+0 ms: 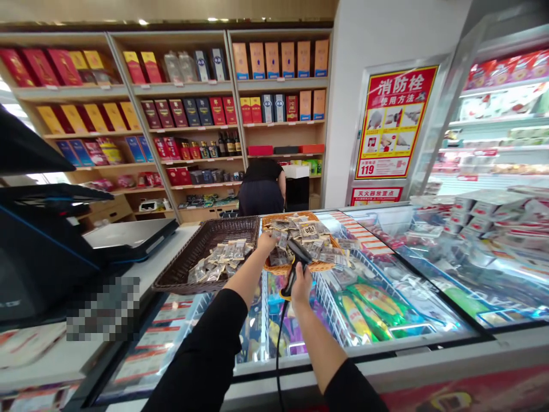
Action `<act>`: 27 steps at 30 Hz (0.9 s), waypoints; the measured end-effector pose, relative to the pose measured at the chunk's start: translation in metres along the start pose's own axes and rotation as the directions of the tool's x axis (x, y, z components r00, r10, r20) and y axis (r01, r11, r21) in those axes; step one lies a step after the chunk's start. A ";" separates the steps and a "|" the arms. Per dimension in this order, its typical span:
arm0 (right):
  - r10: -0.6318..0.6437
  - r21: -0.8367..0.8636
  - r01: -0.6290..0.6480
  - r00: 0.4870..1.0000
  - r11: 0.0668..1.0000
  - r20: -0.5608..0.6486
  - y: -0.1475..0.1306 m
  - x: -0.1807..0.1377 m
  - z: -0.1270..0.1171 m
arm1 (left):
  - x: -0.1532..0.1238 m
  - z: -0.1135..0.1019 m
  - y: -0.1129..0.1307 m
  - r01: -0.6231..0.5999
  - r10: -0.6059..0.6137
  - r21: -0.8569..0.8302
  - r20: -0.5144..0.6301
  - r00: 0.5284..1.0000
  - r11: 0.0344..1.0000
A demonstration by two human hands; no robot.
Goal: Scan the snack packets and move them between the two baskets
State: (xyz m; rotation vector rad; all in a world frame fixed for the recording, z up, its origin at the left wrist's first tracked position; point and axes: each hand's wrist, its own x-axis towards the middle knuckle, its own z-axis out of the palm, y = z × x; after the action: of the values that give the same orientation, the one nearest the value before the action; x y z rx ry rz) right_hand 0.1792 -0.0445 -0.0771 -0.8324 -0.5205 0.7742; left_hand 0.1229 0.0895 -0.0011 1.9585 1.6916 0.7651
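- Black scanner (299, 250) is sitting in the right grip (301, 283), which is curling round its handle, at six o'clock of the orange basket (318, 267)
- The left grip (267, 242) is touching small packets (309, 230) at that basket's nine o'clock; I cannot tell whether it is pinching one
- A dark brown basket (212, 232), holding more packets (234, 250), is lying just beside at nine o'clock

I see a matt plastic scanner (299, 252), rough woven baskets (184, 288), shiny plastic packets (234, 250) and smooth-looking wooden shelves (281, 135).
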 end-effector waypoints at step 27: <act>-0.034 -0.473 0.311 0.861 0.824 0.508 0.001 -0.039 -0.002 | -0.064 -0.062 -0.110 -0.156 -0.015 -0.577 -0.279 0.960 0.802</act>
State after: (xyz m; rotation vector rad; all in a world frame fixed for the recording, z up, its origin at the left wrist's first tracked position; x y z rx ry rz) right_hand 0.1565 -0.0757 -0.0835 -1.0968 -1.2991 0.6598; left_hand -0.0065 0.0412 -0.0335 1.5181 1.2826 1.4505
